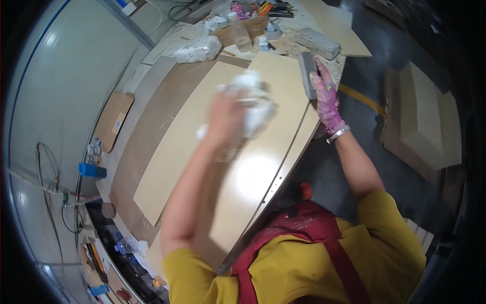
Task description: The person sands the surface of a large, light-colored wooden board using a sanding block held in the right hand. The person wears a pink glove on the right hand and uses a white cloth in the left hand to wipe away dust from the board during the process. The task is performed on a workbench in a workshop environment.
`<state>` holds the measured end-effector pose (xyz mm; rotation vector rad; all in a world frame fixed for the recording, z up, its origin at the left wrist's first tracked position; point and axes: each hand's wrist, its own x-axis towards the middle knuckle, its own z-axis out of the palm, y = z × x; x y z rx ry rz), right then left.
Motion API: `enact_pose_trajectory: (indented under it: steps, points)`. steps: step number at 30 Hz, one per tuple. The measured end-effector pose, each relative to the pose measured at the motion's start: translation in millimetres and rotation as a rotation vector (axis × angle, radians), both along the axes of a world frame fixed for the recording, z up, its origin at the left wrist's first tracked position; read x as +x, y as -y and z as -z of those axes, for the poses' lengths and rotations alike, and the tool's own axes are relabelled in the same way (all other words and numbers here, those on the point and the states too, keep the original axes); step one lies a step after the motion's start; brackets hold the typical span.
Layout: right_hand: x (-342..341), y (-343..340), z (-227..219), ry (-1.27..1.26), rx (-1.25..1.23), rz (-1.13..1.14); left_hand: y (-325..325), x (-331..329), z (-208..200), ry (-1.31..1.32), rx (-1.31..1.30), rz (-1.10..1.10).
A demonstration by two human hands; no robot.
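Observation:
My bare left hand (pixel 228 114), smeared by motion, is closed on a crumpled white rag (pixel 259 114) over a pale wood-coloured panel (pixel 248 175). The panel has a shiny face, a dark groove along its right side and small holes near the near right edge. At its far right corner my right hand (pixel 328 99), in a pink-stained glove with a bracelet at the wrist, grips a grey rectangular block (pixel 307 76) from the right side. The block stands against the panel's corner; its underside is hidden.
Another pale panel (pixel 177 137) and a brown board (pixel 147 131) lie to the left. At the back are a cardboard box (pixel 253 28), a clear bottle (pixel 239 35), a tape roll (pixel 273 32) and a wrapped block (pixel 318 43). Stacked panels (pixel 425 116) stand on the right floor.

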<state>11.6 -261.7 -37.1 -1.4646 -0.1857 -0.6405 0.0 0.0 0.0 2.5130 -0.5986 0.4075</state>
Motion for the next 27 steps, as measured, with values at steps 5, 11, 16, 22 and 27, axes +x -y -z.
enact_pose_trajectory:
  steps: [5,11,16,22,27]
  points:
    - [0,-4,-14,0.017,-0.014,0.006,-20,62,3,-0.195,0.014,-0.301]
    - [-2,2,1,0.004,0.126,-0.069,-160,-39,-34,-0.999,-0.121,-0.198]
    - [-1,1,-1,0.032,0.112,-0.090,-142,-94,-46,-1.136,-0.296,-0.311]
    - [2,1,4,0.037,0.098,-0.052,-164,-92,-25,-1.102,-0.479,-0.454]
    - [-2,6,3,-0.016,0.091,-0.021,-174,-65,-54,-1.114,-0.497,-0.400]
